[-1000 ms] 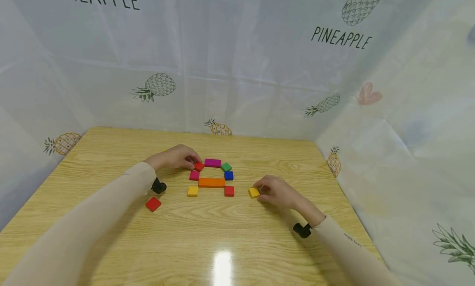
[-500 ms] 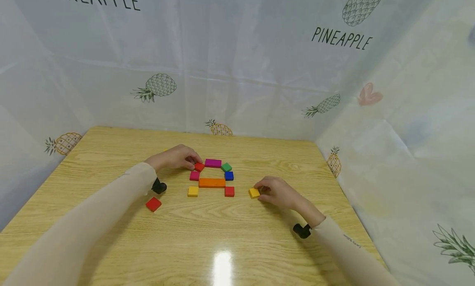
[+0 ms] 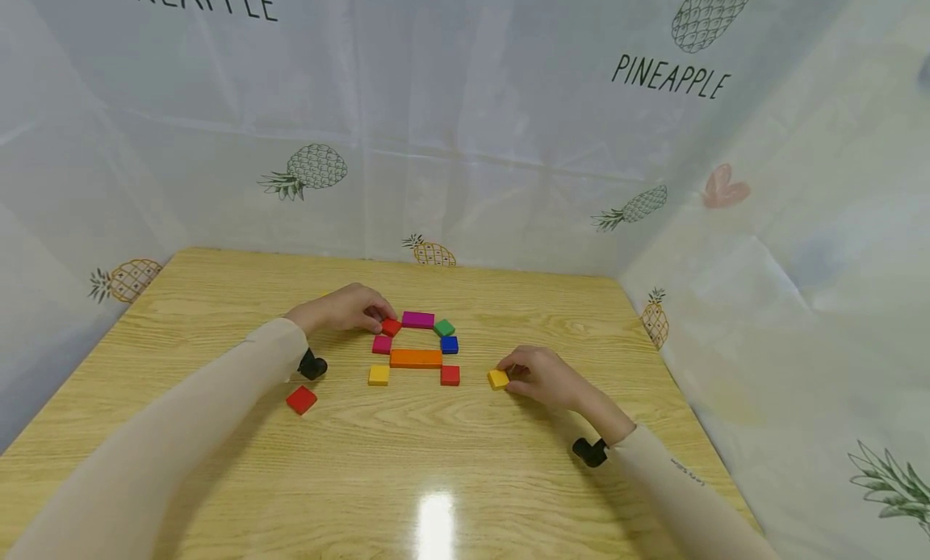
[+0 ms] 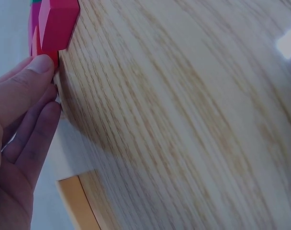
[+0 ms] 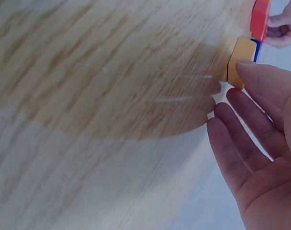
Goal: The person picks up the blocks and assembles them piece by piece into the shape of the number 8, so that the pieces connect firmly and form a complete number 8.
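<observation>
My left hand (image 3: 347, 308) pinches a small red block (image 3: 391, 327) at the upper left corner of a block outline on the table; in the left wrist view the thumb presses that red block (image 4: 53, 56) beside a pink block (image 4: 59, 24). Right of the outline, my right hand (image 3: 543, 378) holds a yellow block (image 3: 497, 379) between thumb and fingers, low at the tabletop. The right wrist view shows the thumb on the face of the yellow block (image 5: 241, 55). A magenta block (image 3: 418, 319), green block (image 3: 445, 328), blue block (image 3: 450, 344) and long orange block (image 3: 416, 359) complete the ring.
Below the orange block sit a yellow block (image 3: 379, 374) and a red block (image 3: 450, 375). Another red block (image 3: 301, 399) lies near the left forearm. An orange-yellow block (image 4: 81, 201) shows low in the left wrist view. A pineapple-print curtain (image 3: 465, 197) stands behind the wooden table (image 3: 378, 479).
</observation>
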Motion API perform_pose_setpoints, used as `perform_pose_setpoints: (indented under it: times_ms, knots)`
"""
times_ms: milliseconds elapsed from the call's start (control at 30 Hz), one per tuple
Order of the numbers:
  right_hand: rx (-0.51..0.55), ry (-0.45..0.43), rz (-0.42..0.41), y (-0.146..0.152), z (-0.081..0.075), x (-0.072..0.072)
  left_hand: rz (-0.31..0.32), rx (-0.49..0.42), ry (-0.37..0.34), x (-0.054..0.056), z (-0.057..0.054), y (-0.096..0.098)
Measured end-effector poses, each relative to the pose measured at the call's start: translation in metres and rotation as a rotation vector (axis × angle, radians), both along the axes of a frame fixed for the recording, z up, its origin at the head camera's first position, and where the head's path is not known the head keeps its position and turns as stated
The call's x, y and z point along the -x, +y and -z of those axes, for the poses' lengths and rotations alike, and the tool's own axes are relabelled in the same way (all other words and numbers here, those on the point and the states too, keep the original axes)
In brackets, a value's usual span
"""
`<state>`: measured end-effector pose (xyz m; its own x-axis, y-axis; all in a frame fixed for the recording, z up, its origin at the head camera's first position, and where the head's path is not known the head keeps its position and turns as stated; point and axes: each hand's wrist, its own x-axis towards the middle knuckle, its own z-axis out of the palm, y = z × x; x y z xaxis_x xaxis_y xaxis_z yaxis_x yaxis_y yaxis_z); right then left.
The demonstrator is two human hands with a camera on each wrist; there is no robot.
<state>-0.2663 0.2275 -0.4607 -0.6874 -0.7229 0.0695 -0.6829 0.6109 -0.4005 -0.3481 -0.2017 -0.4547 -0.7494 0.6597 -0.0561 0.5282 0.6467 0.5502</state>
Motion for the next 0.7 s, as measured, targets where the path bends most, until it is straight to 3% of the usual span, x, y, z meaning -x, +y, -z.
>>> perform_pose_setpoints:
  times_ms: [700]
  knots:
    - [0.021, -0.055, 0.019, -0.0028, -0.0021, -0.0032, 0.006, 0.014, 0.011, 0.0027, 0.0027, 0.0006]
